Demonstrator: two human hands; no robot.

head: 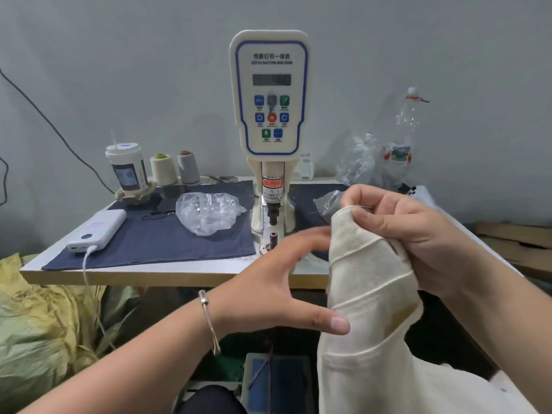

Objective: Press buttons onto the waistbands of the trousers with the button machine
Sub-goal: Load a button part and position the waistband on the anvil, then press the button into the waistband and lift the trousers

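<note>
- From the head view, the right hand [418, 234] is up in front of the machine [270, 115], fingers and thumb curled round the top edge of the cream trousers [373, 294], pinching the waistband fold.
- The trousers hang from that grip down past the table [179, 274] edge towards the person's lap, to the right of the machine's press post.
- The left hand [277, 282] is spread wide, fingers straight and somewhat blurred, thumb stretched out; it holds nothing. Its fingertips reach to the left edge of the cloth, but whether they touch it I cannot tell.
- A bangle [209, 321] sits on the left wrist.
- The machine stands at the back middle of the table, its button panel facing us, the punch just above the lower die [273, 236]; nothing lies between them.
- A dark cloth [167, 243] covers the table top on the left; on it lies a clear bag [209, 213] near the machine.
- A white power bank [97, 231] with a cable rests at the cloth's left edge.
- At the back left stand a cup [127, 168] with a straw and two thread cones [176, 168].
- Crumpled plastic [379, 156] is piled at the back right.
- A pedal [277, 380] shows on the floor below.
</note>
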